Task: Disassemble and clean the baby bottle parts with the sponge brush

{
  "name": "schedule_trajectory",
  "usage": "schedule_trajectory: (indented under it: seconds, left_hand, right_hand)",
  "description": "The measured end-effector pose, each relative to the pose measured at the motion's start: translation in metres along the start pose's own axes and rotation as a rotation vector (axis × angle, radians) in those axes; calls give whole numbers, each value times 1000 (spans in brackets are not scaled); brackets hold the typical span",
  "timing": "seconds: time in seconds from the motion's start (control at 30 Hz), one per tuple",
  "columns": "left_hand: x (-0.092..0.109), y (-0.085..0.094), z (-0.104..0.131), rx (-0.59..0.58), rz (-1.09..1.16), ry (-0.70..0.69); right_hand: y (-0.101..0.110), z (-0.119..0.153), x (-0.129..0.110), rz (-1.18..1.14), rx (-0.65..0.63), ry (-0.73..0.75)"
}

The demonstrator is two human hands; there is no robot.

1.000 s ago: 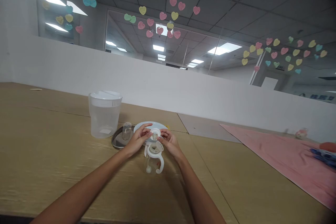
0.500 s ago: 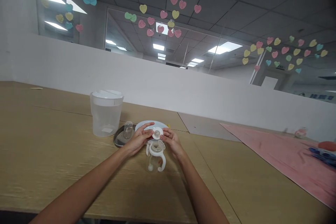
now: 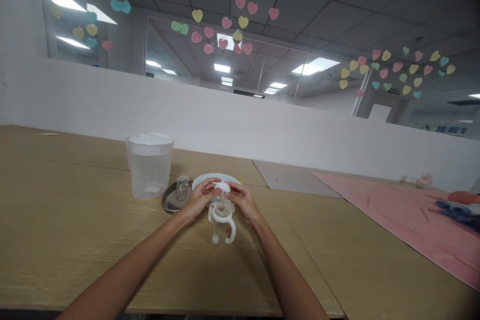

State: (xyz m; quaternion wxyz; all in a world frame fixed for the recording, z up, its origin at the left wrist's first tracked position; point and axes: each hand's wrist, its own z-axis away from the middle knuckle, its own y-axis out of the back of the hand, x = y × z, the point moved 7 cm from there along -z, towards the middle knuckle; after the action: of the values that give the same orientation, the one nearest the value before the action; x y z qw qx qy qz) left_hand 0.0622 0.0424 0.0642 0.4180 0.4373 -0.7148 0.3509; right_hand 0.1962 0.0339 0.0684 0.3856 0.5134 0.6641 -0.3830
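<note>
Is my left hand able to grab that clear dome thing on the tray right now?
Probably not while the left hand is pinching the small white piece. Otherwise the way looks free: the clear dome stands on the tray close by, and nothing seems to block it.

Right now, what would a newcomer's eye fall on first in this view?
Probably the heart-shaped notes in pink, yellow, green and blue, scattered high across the view, above the white partition. The pink cloth on the right side of the table likely comes next. Nearer the middle, the left hand and right hand hold a white bottle top over a clear bottle with white handles.
</note>
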Motion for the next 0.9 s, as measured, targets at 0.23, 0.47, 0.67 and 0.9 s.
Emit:
schedule_trajectory:
  seconds: [0.23, 0.47, 0.67, 0.9]
  left_hand:
    - [-2, -5, 4, -22, 125, 69]
    - [0, -13, 7, -31, 243, 110]
    - [0, -12, 7, -21, 254, 122]
    - [1, -14, 8, -49, 260, 155]
  right_hand:
    - [1, 0, 1, -27, -5, -14]
    - [1, 3, 0, -145, -18, -60]
    - [-2, 3, 3, -235, -38, -89]
    - [-4, 5, 0, -255, -71, -107]
